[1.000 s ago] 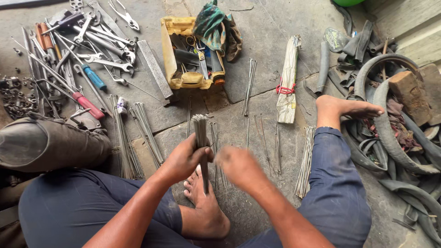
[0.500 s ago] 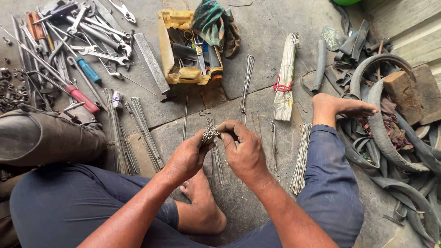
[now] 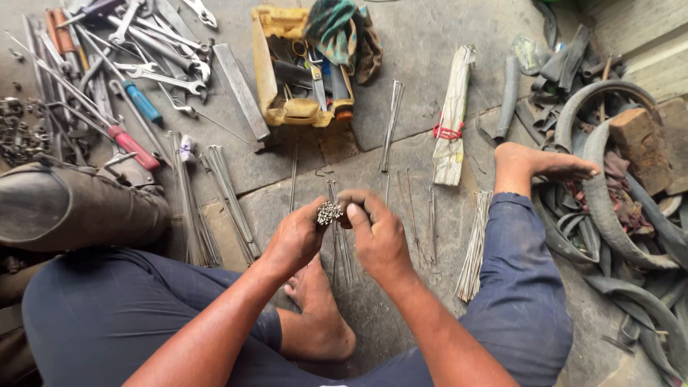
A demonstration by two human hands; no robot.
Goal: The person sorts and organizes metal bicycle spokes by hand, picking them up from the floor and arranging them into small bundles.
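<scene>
Centre frame: left hand [image 3: 297, 236] and right hand [image 3: 376, 233], grips both clamped on upright spoke bundle [image 3: 329, 212] above floor [image 3: 423, 107].

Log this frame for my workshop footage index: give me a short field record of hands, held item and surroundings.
Left hand: grips a bundle of thin metal spokes, ends up
Right hand: fingers at the bundle's top
Floor ahead: loose spokes, paper-wrapped bundle
Yellow tray: tools, cloth
Far left: wrenches, screwdrivers
Right: old tyres

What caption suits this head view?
Both hands, left hand and right hand, grip a spoke bundle above the stone floor.
</scene>
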